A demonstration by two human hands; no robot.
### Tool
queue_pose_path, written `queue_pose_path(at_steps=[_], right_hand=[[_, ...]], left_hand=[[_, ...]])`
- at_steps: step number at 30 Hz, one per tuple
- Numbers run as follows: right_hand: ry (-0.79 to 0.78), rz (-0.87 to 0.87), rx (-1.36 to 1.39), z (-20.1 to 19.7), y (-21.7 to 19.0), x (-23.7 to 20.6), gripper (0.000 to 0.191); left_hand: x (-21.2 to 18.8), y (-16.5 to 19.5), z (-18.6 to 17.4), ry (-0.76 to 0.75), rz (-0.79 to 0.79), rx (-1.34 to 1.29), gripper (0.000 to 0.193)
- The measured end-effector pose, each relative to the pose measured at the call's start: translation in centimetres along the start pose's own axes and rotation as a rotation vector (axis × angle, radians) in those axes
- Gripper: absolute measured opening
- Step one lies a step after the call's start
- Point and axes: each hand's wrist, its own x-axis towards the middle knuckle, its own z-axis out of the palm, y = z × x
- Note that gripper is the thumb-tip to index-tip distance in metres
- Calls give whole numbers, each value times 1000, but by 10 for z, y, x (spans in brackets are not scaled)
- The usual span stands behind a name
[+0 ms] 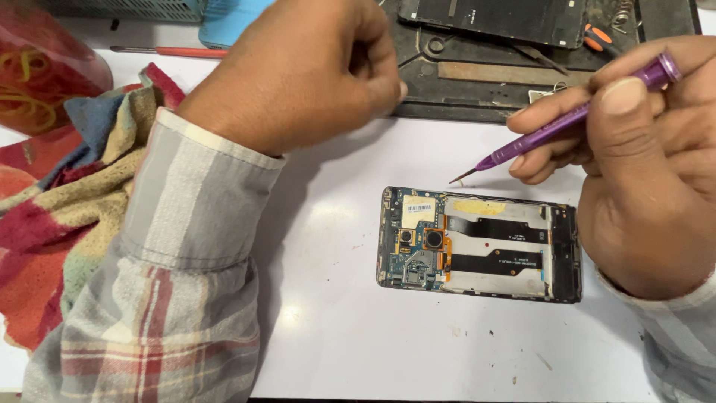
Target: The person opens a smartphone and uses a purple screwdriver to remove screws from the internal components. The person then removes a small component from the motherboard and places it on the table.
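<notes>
Phone repair bench — opened phone (481,244) on white table (388,351), dark work mat (477,82), purple screwdriver (567,119), rag (52,224).

A multicoloured cloth (52,216) in red, yellow and blue lies crumpled at the left edge of the white table (418,351). Behind it sits a clear red bag (41,71) holding rubber bands. 1 red-handled tool (175,51) lies flat near the far edge. A dark work mat (477,93) occupies the far side, carrying 1 dark flat panel (496,19), 1 metal strip (507,73) and orange-handled pliers (600,39).
</notes>
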Motion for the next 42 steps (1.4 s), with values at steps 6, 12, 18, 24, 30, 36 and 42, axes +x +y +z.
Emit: queue_pose_path(at_steps=[6,12,18,24,30,36,42], right_hand=[[7,-15,46,-3,3,-3,29],[18,-27,43,0,3,-4,27],[-43,-17,16,3,-4,1,28],[-74,-21,20,7,-8,0,32],[-64,-33,-25,6,-9,1,33],[-63,-57,-45,8,-9,-1,33],[-37,-64,10,9,-7,-5,30]], left_hand=[[-3,20,-4,-359,-239,17,5],[-2,31,-7,-518,-242,-4,10],[0,34,-6,-608,-347,67,8],[-1,26,-3,-575,-250,-58,10],[-1,16,2,-552,-201,-80,16],[-1,17,0,-571,-237,-78,17],[0,23,-3,-587,-269,-36,17]])
